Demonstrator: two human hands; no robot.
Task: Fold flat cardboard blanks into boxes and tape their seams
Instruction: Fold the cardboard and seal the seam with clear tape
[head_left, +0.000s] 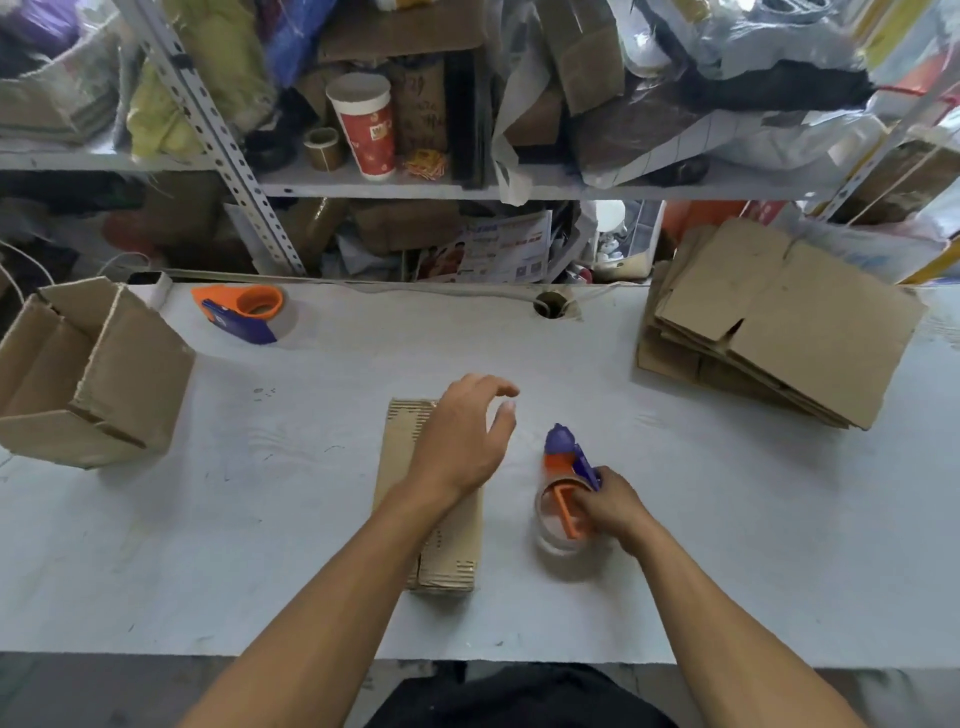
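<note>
Two hands are working over the white surface (727, 571) in the head view. The left hand (457, 441) is hovering with fingers spread and relaxed above a folded cardboard box (447, 561) lying flat in the middle, holding nothing. The right hand (610, 504) is curling its grip round the orange-and-purple tape dispenser (566, 488), whose clear roll is resting just beside the box. Corrugated board like this is likely feeling light, stiff and rough-edged, best taken by its long sides. More flat blanks (779, 322) are lying stacked at the far right; an opened box (88, 374) is sitting far left, and a second dispenser (244, 312) is lying near it.
</note>
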